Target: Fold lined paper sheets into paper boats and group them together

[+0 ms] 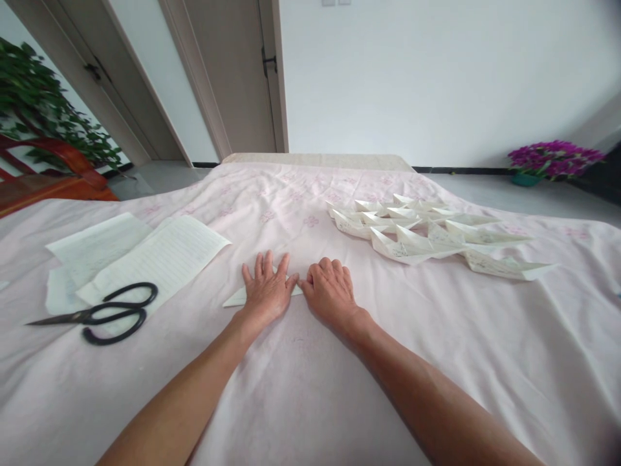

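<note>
A folded piece of paper (236, 298) lies flat on the cloth, mostly covered by my left hand (268, 285). That hand presses down on it with its fingers spread. My right hand (330, 288) is curled beside it, fingers folded in, with its thumb side at the paper's right end. Whether it pinches the paper's edge or only presses there is hidden. Several folded paper boats (412, 243) stand in a group beyond my right hand. To the left lie loose lined sheets of paper (167, 255), and black-handled scissors (116, 314) rest partly on them.
A pale pink flowered cloth (301, 388) covers the table, with wrinkles on the right. A wooden chair (63, 168) and a leafy plant (43, 103) stand at the left. Purple flowers in a pot (553, 162) sit on the floor at the far right.
</note>
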A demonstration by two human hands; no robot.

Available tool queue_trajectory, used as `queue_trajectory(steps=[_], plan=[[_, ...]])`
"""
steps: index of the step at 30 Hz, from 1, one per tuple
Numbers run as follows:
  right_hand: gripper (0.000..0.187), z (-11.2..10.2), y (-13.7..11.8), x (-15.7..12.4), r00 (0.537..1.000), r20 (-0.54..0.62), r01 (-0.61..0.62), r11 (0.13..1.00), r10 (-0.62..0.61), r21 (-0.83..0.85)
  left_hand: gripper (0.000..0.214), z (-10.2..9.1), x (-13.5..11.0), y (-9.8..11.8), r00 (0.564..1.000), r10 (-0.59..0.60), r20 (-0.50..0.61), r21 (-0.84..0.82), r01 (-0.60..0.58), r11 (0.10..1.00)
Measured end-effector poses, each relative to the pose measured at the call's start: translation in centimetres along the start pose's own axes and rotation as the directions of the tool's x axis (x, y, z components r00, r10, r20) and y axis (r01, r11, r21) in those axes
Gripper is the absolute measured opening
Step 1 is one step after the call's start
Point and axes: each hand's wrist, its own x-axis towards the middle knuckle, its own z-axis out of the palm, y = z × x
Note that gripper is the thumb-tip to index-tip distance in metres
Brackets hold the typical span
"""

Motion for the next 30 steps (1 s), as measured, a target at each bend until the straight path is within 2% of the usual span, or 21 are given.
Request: queue_trajectory(steps=[6, 10, 14, 19, 22, 25, 28, 30], plan=[[0.023, 0.1, 0.1, -0.3, 1.0, -0.015, 0.015, 1.0, -0.015, -0.022, 0.059, -0.2, 0.2, -0.1, 0.999, 0.008, 0.051, 0.019, -0.009, 1.0], [0.019, -0.1, 0.3, -0.8, 0.999, -0.006, 0.037, 0.999, -0.038, -0.039, 0.06, -0.3, 0.7, -1.0, 0.997, 0.022, 0.08, 0.013, -0.023, 1.0], [0.02, -0.7, 0.9, -1.2, 0.999, 0.01, 0.046, 0.998, -0.045, -0.045, 0.062, -0.3, 1.3, -2.3, 0.998, 0.026, 0.055, 0.027, -0.028, 0.999], [0.024, -2.0, 1.3, -0.5, 0.99, 0.136, 0.031, 0.999, -0.027, -0.03, 0.063, 0.0, 1.6, -3.3, 0.999, 0.017, 0.049, 0.034, -0.019, 0.999], [0.032, -2.2, 0.2, 0.5, 0.979, 0.203, -0.02, 0.999, 0.029, -0.043, 0.063, 0.2, 1.5, -3.3, 0.999, 0.008, 0.031, 0.027, -0.009, 1.0], [0.04, -1.1, -1.6, 1.1, 0.994, 0.098, -0.036, 0.997, 0.043, -0.067, 0.064, 0.2, 1.4, -3.1, 1.0, 0.005, 0.003, 0.013, -0.005, 1.0], [0.035, 0.2, -2.8, 0.9, 1.0, 0.011, -0.021, 0.995, 0.023, -0.099, 0.064, 0.1, 1.2, -3.3, 1.0, -0.006, 0.006, -0.004, 0.006, 1.0], [0.033, 0.6, -2.9, 0.7, 1.0, -0.001, 0.0, 0.995, 0.0, -0.103, 0.066, 0.0, 1.0, -4.0, 1.0, 0.015, 0.006, -0.01, -0.015, 1.0]])
